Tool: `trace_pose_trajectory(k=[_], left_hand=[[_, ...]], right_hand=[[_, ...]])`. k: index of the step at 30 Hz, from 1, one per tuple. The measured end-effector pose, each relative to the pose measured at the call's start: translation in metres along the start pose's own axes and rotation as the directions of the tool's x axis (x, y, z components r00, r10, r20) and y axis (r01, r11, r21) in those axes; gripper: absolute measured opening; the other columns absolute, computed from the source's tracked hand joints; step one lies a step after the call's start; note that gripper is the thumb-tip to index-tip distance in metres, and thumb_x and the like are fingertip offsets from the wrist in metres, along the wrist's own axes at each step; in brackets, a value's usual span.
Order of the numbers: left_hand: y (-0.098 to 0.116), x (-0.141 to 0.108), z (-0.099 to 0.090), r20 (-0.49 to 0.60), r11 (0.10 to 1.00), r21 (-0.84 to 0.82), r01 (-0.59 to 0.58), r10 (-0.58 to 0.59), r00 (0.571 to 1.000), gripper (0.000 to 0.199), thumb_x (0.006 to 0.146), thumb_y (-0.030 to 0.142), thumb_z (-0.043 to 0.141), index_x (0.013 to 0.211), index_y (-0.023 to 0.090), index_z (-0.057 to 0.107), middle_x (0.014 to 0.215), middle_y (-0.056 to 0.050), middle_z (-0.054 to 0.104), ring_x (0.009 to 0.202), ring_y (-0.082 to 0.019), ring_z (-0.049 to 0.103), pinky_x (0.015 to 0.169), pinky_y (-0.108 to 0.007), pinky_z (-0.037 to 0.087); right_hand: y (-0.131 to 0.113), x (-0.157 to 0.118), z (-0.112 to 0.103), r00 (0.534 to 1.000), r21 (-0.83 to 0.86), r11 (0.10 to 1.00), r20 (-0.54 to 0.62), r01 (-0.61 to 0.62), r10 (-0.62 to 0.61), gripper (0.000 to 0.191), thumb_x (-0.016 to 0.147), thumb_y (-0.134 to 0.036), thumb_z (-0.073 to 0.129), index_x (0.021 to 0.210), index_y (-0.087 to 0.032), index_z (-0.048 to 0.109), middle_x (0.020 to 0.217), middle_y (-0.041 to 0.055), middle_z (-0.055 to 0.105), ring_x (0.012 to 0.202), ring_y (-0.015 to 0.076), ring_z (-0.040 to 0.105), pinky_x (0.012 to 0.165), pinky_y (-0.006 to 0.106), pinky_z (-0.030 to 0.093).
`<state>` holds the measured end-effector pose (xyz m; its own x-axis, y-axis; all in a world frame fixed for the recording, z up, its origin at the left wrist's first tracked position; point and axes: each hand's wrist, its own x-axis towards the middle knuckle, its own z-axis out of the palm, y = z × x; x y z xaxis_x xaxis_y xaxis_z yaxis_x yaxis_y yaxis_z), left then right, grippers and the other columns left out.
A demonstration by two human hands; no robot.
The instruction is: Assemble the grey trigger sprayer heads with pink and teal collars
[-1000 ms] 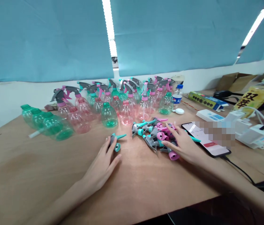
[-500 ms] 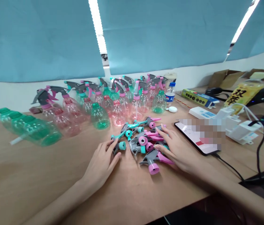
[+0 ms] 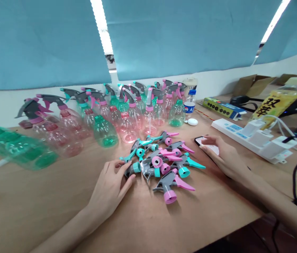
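Observation:
Several trigger spray heads (image 3: 165, 168) in grey with pink or teal parts lie in a loose pile on the table. My left hand (image 3: 111, 186) rests at the pile's left edge, thumb and index finger apart, against a grey spray head with a teal collar (image 3: 136, 167). The hand hides part of that head. Over to the right, my right hand (image 3: 223, 156) is held above the phone (image 3: 211, 147), its fingers stretched out and nothing visibly held. Most of the phone is covered by that hand.
Behind the pile stand pink and green bottles (image 3: 105, 133), several with spray heads fitted. Green bottles (image 3: 19, 147) lie at the left. A white power strip (image 3: 253, 140) with plugs and cables, a drink bottle (image 3: 273, 103) and a long box (image 3: 220, 108) are at the right.
My right hand has moved right from the spray heads to over the phone, uncovering a teal-triggered spray head. My left hand stays by the same spray head. The view has shifted slightly.

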<state>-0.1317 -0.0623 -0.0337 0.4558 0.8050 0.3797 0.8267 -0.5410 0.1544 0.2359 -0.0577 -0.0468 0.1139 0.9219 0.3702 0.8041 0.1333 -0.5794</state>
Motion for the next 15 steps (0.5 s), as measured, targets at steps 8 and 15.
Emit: trace_pose_trajectory(k=[8, 15], left_hand=[[-0.002, -0.001, 0.001, 0.004, 1.0, 0.005, -0.015, 0.015, 1.0, 0.037, 0.09, 0.036, 0.049, 0.122, 0.019, 0.055, 0.113, -0.012, 0.05, 0.104, -0.028, 0.047, 0.085, -0.044, 0.047], [0.001, 0.004, -0.002, 0.009, 1.0, 0.008, -0.002, 0.002, 1.0, 0.027, 0.086, 0.038, 0.053, 0.103, 0.02, 0.062, 0.107, -0.011, 0.052, 0.101, -0.029, 0.048, 0.083, -0.047, 0.046]], right_hand=[[-0.009, -0.007, 0.007, 0.998, -0.05, 0.997, -0.009, 0.067, -0.067, 0.042, 0.086, -0.054, 0.048, 0.109, -0.019, 0.052, 0.106, 0.0123, 0.065, 0.101, 0.029, 0.062, 0.084, 0.043, 0.048], [-0.027, -0.008, 0.007, 0.98, -0.044, 0.979, 0.025, 0.197, -0.196, 0.031, 0.089, -0.047, 0.048, 0.104, -0.021, 0.054, 0.105, 0.0105, 0.065, 0.097, 0.0275, 0.062, 0.08, 0.04, 0.05]])
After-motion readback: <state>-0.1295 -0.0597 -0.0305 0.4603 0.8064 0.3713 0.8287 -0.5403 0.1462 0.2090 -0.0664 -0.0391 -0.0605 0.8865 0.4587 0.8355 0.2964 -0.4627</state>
